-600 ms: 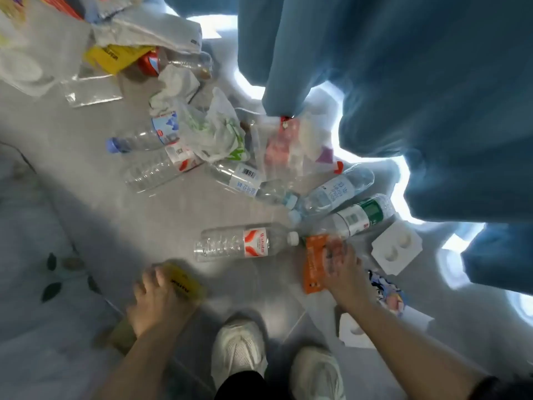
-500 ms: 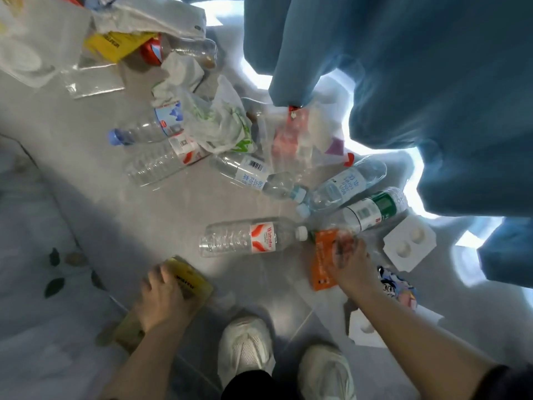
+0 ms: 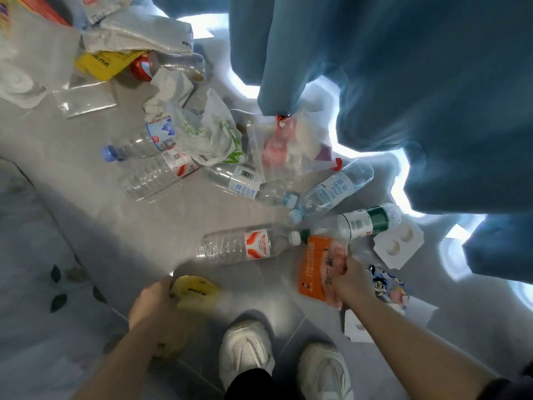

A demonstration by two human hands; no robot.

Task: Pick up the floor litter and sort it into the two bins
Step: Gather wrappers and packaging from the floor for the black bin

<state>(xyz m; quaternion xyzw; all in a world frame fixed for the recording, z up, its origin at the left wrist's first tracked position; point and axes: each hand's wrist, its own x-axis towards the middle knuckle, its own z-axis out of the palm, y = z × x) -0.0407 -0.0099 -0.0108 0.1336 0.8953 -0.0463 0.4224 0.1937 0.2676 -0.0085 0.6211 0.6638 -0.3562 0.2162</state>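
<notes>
- While low over the floor, right hand (image 3: pixel 347 277) is clamped on orange packet (image 3: pixel 314 267), near right.
- Left hand (image 3: pixel 151 303) is closed round yellow wrapper (image 3: pixel 196 293), near left.
- Clear bottle (image 3: pixel 248 245) lies just beyond, between both hands.

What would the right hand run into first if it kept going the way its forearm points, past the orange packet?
Probably the green-labelled bottle. The right hand, closed on the orange packet, points up-left toward that bottle's neck; the red-labelled bottle lies further left. Depth is uncertain.
</notes>
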